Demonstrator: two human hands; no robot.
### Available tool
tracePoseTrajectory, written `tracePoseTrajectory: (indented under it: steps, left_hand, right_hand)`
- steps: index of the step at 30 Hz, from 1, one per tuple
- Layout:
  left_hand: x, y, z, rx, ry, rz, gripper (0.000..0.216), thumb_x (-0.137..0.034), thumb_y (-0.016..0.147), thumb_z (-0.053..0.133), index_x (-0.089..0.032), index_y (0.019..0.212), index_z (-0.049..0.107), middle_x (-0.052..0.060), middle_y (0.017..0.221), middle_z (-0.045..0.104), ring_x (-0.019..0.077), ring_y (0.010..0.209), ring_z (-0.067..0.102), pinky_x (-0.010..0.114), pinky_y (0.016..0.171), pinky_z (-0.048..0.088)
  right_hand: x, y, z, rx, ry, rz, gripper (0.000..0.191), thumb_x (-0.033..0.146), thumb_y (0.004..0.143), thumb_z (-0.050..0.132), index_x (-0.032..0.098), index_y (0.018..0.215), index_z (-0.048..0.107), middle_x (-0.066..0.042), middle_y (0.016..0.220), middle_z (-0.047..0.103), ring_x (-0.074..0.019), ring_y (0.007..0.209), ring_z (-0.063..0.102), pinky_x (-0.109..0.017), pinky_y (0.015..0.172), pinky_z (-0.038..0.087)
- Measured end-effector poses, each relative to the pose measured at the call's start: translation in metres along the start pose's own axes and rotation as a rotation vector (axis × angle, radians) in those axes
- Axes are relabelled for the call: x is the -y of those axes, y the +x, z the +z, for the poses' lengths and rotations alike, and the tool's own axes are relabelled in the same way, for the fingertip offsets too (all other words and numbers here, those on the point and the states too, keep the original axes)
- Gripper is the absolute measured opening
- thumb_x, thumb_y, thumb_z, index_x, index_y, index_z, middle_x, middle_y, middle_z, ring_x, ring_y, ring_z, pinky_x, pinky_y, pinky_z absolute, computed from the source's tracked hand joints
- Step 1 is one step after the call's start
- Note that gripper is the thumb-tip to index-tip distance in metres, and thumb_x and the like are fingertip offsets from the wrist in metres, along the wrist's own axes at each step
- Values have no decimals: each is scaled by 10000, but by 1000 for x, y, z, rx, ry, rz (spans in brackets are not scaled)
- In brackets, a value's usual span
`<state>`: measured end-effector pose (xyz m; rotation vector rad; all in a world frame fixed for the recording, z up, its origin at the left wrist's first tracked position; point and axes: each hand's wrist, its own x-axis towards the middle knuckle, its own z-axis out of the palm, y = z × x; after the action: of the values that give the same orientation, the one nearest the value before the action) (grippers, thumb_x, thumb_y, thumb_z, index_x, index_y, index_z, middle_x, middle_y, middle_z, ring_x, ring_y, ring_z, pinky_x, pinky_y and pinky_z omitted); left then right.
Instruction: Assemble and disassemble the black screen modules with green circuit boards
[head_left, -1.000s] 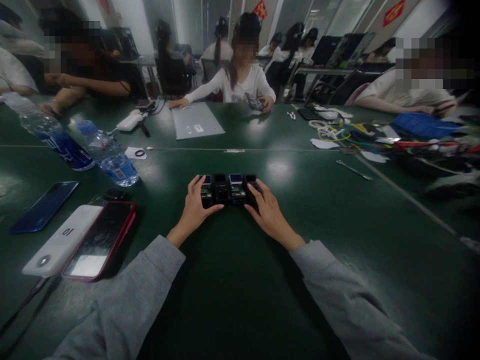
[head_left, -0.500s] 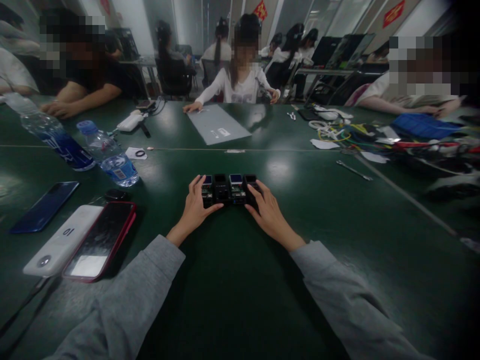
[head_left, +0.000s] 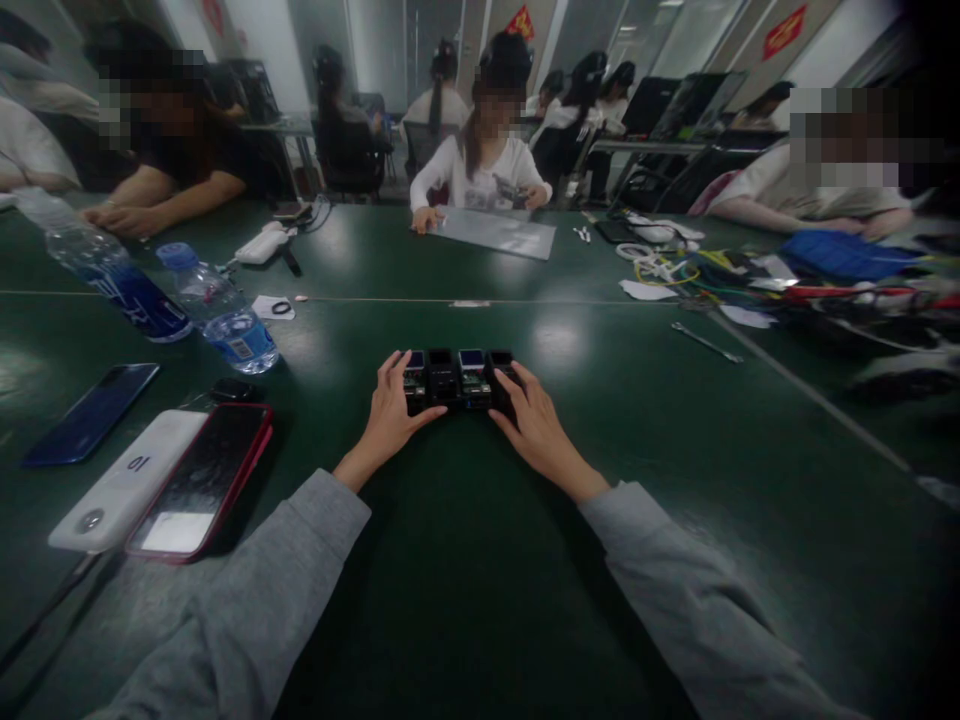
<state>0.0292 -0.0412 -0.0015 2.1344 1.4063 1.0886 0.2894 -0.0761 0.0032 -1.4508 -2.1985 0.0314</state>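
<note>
Several small electronic modules stand side by side in a row on the dark green table. My left hand [head_left: 387, 412] grips the left end of the row, its thumb along the front and fingers around the outer side of a module with an exposed circuit board [head_left: 415, 382]. My right hand [head_left: 537, 418] holds the right end, with thumb and fingers about a black module [head_left: 501, 360] that it partly covers. Between my hands sit a black-cased module [head_left: 441, 376] and a green-board module [head_left: 474, 378] with a pale screen on top.
Left of my arm lie a red-cased phone [head_left: 202, 480], a white power bank [head_left: 124, 485] and a blue phone [head_left: 94, 412]. Two water bottles [head_left: 238, 335] stand behind them. To the right are a wrench [head_left: 706, 342] and tangled cables [head_left: 664, 265]. Opposite sits a person [head_left: 480, 165] with a grey sheet [head_left: 510, 232].
Across the table, the person has swung the grey sheet to the right and drawn it closer to themselves. My hands and the modules have stayed in place.
</note>
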Motion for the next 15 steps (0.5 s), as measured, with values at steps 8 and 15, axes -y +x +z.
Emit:
tracePoseTrajectory:
  steps: [8,15]
  left_hand:
    - [-4,-2,-2,16,5,-33,954,-508,718,716,-303,1464,157,138,1514,192,386,1378,297,632,1069,339]
    - [-8,-2,-4,-24,97,26,878,-549,728,691,-327,1449,241,113,1536,199,374,1399,251,630,1092,285]
  right_hand:
    - [7,0,-9,11,-90,-50,547,390,967,446,349,1471,237,-55,1549,92,-301,1432,139,-519,1130,293]
    - [6,0,-10,0,-97,-76,490,377,969,453,424,1433,304,4,1559,67,-303,1426,154,-528,1119,301]
